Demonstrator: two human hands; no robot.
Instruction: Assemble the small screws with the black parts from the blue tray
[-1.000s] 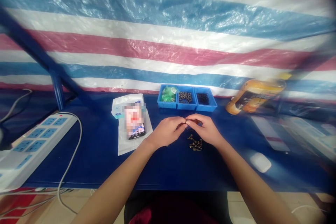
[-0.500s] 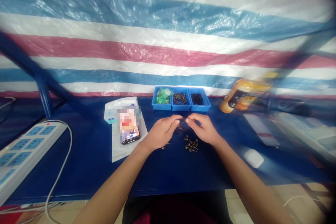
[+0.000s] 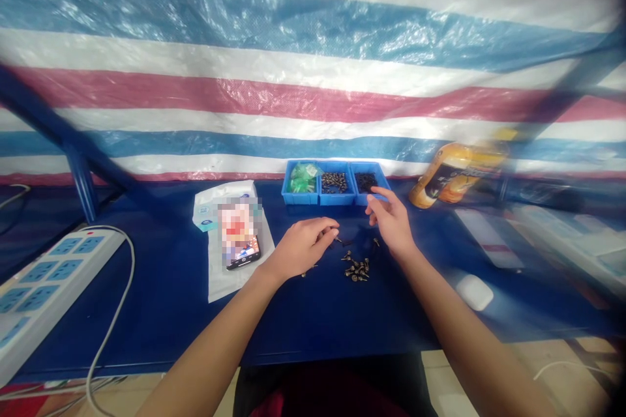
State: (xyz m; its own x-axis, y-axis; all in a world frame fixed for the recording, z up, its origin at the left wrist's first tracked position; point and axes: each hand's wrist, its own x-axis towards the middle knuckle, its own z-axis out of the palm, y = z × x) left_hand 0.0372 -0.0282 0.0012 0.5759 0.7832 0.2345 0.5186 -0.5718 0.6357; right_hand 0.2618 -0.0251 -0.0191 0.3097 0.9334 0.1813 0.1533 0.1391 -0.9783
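Above the blue table, my left hand [image 3: 304,246] has its thumb and fingertips together; what they hold, if anything, is too small to name. My right hand [image 3: 391,220] is at the front edge of the right-hand blue bin [image 3: 372,199], fingers apart, with nothing visible in them. Dark small parts [image 3: 365,182] fill that bin. Brass-coloured small parts [image 3: 334,183] lie in the middle bin, and a green plastic bag [image 3: 303,178] in the left one. Between and below my hands lies a small pile of metal pieces [image 3: 360,269], with a few loose ones around it.
At left are a phone [image 3: 244,253] on white packaging [image 3: 218,283] and a white power strip [image 3: 59,267] with a cable. An orange bottle [image 3: 440,176], a white rounded object [image 3: 474,292] and a flat pale device [image 3: 489,239] stand or lie at right.
My right hand has moved away from my left hand, up towards the right-hand bin, and its fingers have spread. A small piece now shows on the table beside my right hand.
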